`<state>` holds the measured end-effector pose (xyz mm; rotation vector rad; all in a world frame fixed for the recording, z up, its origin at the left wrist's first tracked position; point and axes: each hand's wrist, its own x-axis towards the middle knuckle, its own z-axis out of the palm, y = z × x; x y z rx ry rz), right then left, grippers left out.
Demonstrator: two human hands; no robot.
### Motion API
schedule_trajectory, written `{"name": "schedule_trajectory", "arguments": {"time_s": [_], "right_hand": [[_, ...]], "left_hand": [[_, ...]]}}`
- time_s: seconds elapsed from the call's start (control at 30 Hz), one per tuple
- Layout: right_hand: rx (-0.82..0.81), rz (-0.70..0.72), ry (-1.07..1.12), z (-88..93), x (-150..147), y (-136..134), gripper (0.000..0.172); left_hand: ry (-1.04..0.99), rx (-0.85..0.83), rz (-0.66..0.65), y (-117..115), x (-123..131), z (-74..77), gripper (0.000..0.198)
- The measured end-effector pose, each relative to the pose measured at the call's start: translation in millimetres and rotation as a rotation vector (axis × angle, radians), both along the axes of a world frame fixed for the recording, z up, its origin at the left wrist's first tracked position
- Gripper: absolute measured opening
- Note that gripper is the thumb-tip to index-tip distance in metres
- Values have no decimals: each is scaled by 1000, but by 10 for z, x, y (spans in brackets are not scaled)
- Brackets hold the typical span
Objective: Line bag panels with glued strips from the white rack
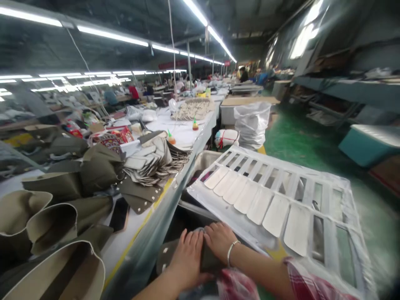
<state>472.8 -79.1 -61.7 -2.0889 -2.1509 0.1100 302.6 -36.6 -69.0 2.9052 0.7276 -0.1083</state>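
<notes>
A dark olive panel [211, 258] with small white tabs along its left end lies in my lap, low in the head view. My left hand [188, 254] grips it from above, fingers bent over its far edge and thumb on the near side. Right beside it, my right hand [219, 241], with a bracelet at the wrist, curls its fingers over the same edge. The fingertips of both hands nearly meet. Part of the panel is hidden under the hands. A similar olive piece with white tabs [140, 195] lies on the table at the left.
A slotted white rack [237, 221] holding pale strips stands to my right. On the table [184, 137] are stacked grey-white pieces [150, 160], a phone [119, 214], small glue bottles [195, 124] and rolled olive shapes [53, 225]. Beyond the rack stands a plastic-wrapped bag [252, 125].
</notes>
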Motion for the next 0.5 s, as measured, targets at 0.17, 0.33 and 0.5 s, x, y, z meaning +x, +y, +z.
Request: {"name": "schedule_trajectory", "arguments": {"time_s": [0.17, 0.33, 0.5], "right_hand": [[-52, -87, 5, -50, -4, 27, 42], [3, -125, 10, -51, -51, 69, 42], [-15, -139, 32, 16, -62, 77, 43]], "left_hand": [[168, -30, -88, 274, -389, 134, 91], [109, -38, -93, 504, -589, -11, 56], [15, 20, -69, 482, -605, -180, 62]]}}
